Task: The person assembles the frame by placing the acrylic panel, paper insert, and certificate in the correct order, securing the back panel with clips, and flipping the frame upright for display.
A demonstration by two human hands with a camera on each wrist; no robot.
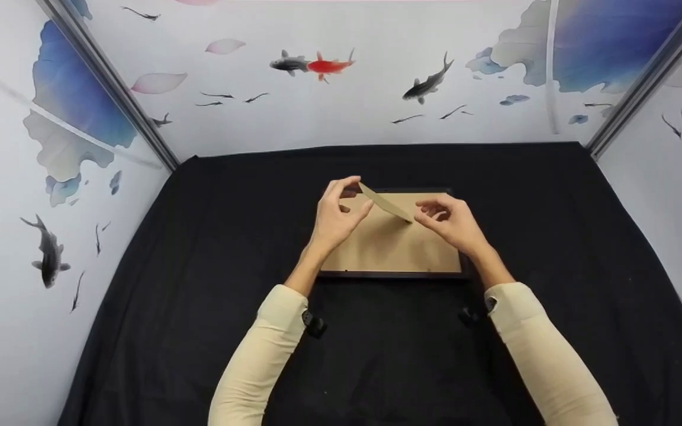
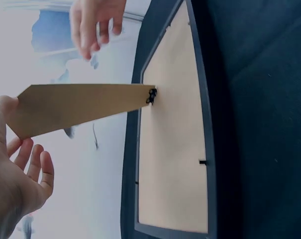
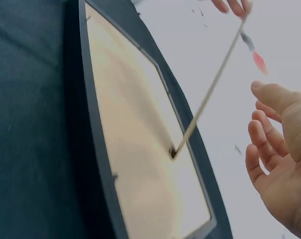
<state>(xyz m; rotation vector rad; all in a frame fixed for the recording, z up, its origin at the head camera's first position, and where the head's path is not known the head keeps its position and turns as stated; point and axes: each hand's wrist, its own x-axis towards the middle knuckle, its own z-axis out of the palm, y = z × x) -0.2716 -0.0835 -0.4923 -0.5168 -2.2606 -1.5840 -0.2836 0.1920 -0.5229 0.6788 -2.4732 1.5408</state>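
A picture frame (image 1: 391,274) with a dark rim lies face down, its brown backing board (image 1: 388,251) upward. A flat brown easel stand (image 2: 75,107) slants up from the board, attached by a small black hinge (image 2: 151,95). My left hand (image 1: 336,216) holds the raised wide end of the stand between thumb and fingertips. To the right of the hinge, my right hand (image 1: 450,222) hovers over the board with loosely bent fingers and nothing in them. In the right wrist view the stand (image 3: 210,92) shows edge-on.
Black cloth (image 1: 211,236) covers the table under the frame. White panels (image 1: 364,112) printed with fish and leaves stand at the back and both sides, joined by metal posts (image 1: 649,77). Small dark tabs (image 2: 203,162) sit along the frame's inner edge.
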